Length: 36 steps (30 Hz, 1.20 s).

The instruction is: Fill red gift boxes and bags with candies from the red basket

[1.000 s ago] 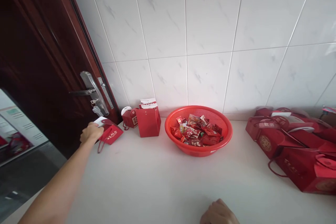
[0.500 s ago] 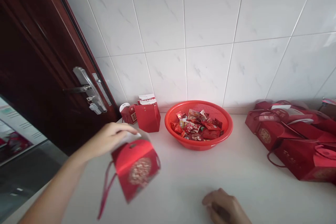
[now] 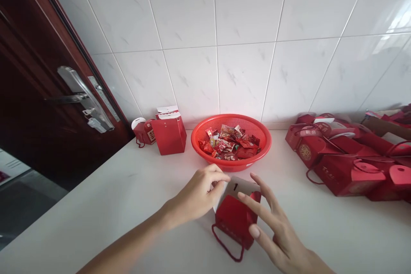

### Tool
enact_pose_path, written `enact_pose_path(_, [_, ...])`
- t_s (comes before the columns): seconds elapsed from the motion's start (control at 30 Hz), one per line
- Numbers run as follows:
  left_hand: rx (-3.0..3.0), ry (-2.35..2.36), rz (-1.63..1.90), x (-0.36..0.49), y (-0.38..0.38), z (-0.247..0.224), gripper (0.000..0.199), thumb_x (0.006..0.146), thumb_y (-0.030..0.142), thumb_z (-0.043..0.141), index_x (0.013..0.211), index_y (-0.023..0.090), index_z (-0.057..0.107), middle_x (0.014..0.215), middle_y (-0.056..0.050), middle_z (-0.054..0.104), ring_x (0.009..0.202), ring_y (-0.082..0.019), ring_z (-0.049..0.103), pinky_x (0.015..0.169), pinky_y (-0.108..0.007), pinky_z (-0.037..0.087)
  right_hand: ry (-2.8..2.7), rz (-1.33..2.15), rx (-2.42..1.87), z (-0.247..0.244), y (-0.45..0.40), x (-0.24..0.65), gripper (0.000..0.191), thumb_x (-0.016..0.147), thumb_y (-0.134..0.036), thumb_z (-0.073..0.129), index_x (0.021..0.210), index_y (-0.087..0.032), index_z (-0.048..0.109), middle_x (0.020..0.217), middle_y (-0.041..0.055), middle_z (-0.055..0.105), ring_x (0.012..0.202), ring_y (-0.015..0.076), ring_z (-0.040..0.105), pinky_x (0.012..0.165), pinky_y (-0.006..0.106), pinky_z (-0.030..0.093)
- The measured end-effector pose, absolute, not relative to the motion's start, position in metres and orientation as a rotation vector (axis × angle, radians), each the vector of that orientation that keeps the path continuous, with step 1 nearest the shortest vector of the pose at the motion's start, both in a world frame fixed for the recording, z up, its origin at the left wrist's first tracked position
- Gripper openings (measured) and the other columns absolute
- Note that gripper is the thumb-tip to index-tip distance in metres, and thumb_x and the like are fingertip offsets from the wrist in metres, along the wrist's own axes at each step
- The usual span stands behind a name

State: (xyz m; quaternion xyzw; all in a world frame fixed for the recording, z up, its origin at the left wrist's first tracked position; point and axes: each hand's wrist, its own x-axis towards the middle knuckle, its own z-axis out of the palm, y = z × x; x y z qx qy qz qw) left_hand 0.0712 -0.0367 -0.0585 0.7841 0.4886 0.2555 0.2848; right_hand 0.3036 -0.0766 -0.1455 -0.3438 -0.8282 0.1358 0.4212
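Note:
A small red box with a cord handle stands on the white table in front of me, its top flaps raised and the pale inside of one flap showing. My left hand pinches the left edge of that pale flap between thumb and fingers. On the other side, my right hand has its fingers spread around the box's right side, with the fingertips near the flaps. Just beyond the box, a red plastic basket holds several small wrapped candies.
At the back left are a tall red box and a smaller red box by the wall. Several red boxes are piled at the right. A dark door with a metal handle is at the left.
The red box has moved right and down onto the table in front of the basket, along with my left hand. My right hand has risen to it and its fingers have spread. The view has shifted slightly.

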Motion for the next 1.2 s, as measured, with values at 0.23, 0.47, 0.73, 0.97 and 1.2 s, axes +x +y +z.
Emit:
enact_pose_path(0.23, [2.176,1.431,0.609,0.083,-0.03,-0.064,0.027,0.089,0.043,0.06,0.098,0.024,0.077,0.096,-0.004,0.068,0.079,-0.019,0.065,0.073,-0.031,0.05,-1.726,0.798,-0.954,-0.131,-0.08,0.304,0.025,0.097,-0.045,0.053,0.094,-0.023,0.065,0.151,0.0134,0.049,0.141,0.0327,0.045,0.11,0.045,0.045])
enact_pose_path(0.47, [2.107,1.428,0.517,0.081,-0.032,-0.065,0.009,0.081,0.03,0.065,0.083,0.023,0.071,0.1,-0.002,0.064,0.069,-0.014,0.06,0.064,-0.028,0.047,-1.519,1.161,-0.974,-0.122,-0.073,0.312,0.028,0.088,-0.049,0.064,0.077,-0.024,0.063,0.141,0.0094,0.058,0.131,0.0327,0.054,0.103,0.043,0.048])
enact_pose_path(0.73, [1.944,1.189,0.272,0.061,-0.019,-0.056,0.059,0.078,0.054,0.073,0.129,0.027,0.066,0.123,-0.007,0.065,0.099,-0.023,0.065,0.083,-0.031,0.052,-1.558,1.331,-1.015,-0.125,-0.067,0.322,0.064,0.083,-0.05,0.064,0.142,-0.029,0.054,0.149,0.0111,0.052,0.137,0.0339,0.047,0.109,0.051,0.041])
enact_pose_path(0.97, [2.083,1.147,0.144,0.058,-0.033,-0.042,0.114,0.058,0.059,0.087,0.155,0.035,0.034,0.155,-0.007,0.044,0.14,-0.036,0.044,0.11,-0.042,0.044,-1.509,1.581,-0.943,-0.122,-0.059,0.327,0.077,0.078,-0.047,0.069,0.15,-0.031,0.046,0.158,0.0062,0.042,0.146,0.0331,0.036,0.112,0.051,0.039])
enact_pose_path(1.2, [2.232,1.375,0.032,0.049,-0.043,-0.05,0.125,0.054,0.073,0.081,0.159,0.036,0.024,0.168,-0.009,0.019,0.145,-0.046,0.035,0.11,-0.052,0.043,-1.5,1.707,-0.905,-0.125,-0.051,0.326,0.089,0.074,-0.055,0.072,0.154,-0.029,0.04,0.159,0.008,0.041,0.144,0.0343,0.039,0.112,0.052,0.039])
